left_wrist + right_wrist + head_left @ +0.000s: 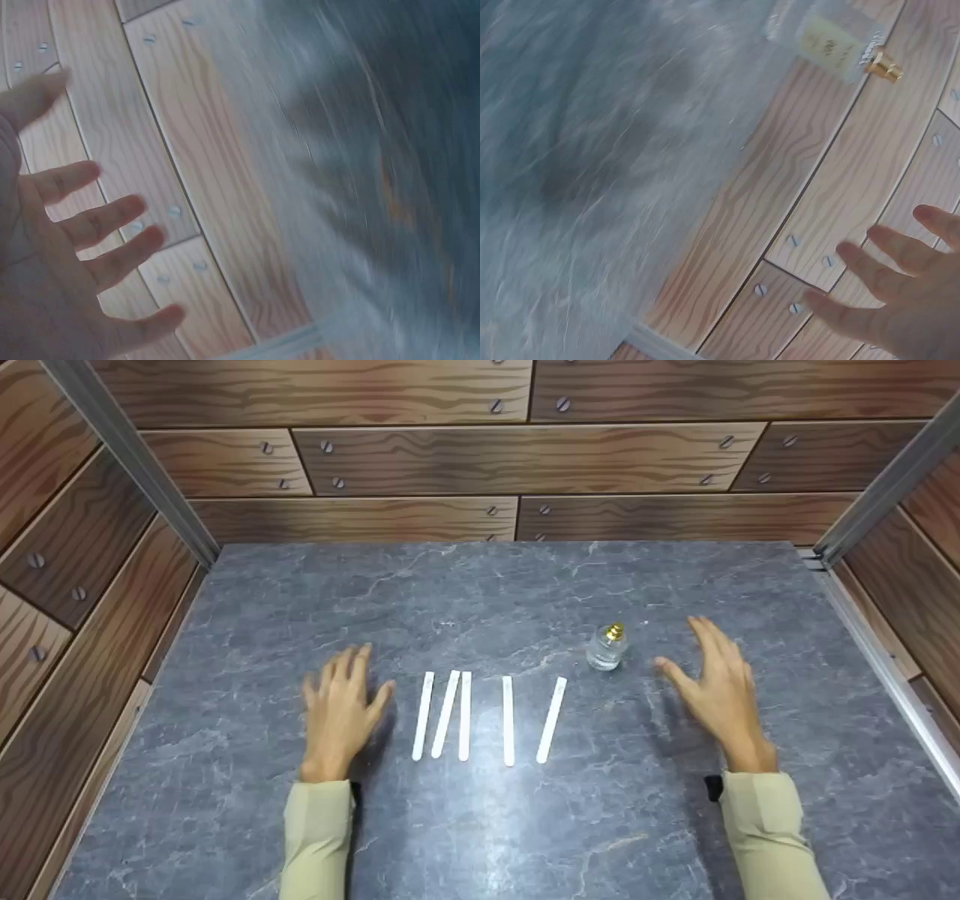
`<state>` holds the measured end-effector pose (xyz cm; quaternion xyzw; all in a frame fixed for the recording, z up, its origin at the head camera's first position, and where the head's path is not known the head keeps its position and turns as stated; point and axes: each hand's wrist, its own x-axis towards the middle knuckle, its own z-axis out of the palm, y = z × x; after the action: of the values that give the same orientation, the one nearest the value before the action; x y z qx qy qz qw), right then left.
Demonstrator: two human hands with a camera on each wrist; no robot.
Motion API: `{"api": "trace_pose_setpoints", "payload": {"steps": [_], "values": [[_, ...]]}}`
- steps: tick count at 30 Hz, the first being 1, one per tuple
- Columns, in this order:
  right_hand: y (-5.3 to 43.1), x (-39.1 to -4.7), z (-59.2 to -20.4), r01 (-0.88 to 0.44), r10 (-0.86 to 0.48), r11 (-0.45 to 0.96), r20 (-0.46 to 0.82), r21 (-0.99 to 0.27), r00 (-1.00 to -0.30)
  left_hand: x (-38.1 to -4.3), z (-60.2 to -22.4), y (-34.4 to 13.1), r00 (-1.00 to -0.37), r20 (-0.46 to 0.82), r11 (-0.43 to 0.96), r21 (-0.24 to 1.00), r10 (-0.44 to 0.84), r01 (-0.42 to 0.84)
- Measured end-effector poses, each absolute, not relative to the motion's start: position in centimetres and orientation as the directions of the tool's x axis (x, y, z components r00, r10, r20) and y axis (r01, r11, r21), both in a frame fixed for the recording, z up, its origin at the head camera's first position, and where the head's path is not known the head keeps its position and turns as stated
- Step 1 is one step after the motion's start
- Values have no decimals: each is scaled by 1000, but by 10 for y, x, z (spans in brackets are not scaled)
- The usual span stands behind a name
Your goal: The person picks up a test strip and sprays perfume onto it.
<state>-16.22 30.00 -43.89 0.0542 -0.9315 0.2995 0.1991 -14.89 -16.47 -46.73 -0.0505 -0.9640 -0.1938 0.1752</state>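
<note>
Several white paper strips (pixel 508 721) lie spread in a loose row on the grey marbled table, three toward the left and two farther right. My left hand (pixel 337 712) hovers left of the row with fingers spread and nothing in it; the left wrist view shows the same bare palm (pixel 60 262). A small clear glass perfume bottle (pixel 604 649) with a gold spray top stands upright behind the right end of the row. To its right is my right hand (pixel 720 690), fingers extended and holding nothing. In the right wrist view the bottle (pixel 829 45) shows a pale yellow label.
The grey table (pixel 337 585) is enclosed by wood-patterned panels (pixel 525 457) at the back and both sides. Metal frame posts (pixel 142 465) rise at the rear corners, and a metal rail (pixel 892 675) runs along the right edge.
</note>
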Motion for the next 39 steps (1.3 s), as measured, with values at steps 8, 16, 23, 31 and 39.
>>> {"api": "trace_pose_setpoints", "payload": {"steps": [8,16,23,31,39], "values": [[288,-175,-440,-344,74,714,555,-609,-829,-149,-464,-133,-899,436,803,548,-35,234],[276,-180,-443,-359,80,681,553,-638,-829,-144,-460,-106,-915,403,726,636,-26,260],[273,-184,-443,-362,82,675,553,-643,-829,-146,-455,-86,-912,410,684,669,-12,292],[273,-182,-448,-362,89,652,542,-666,-836,-142,-459,-64,-926,376,642,702,34,308],[271,-189,-444,-347,77,652,514,-674,-854,-142,-459,-54,-935,351,644,706,42,294]]}}
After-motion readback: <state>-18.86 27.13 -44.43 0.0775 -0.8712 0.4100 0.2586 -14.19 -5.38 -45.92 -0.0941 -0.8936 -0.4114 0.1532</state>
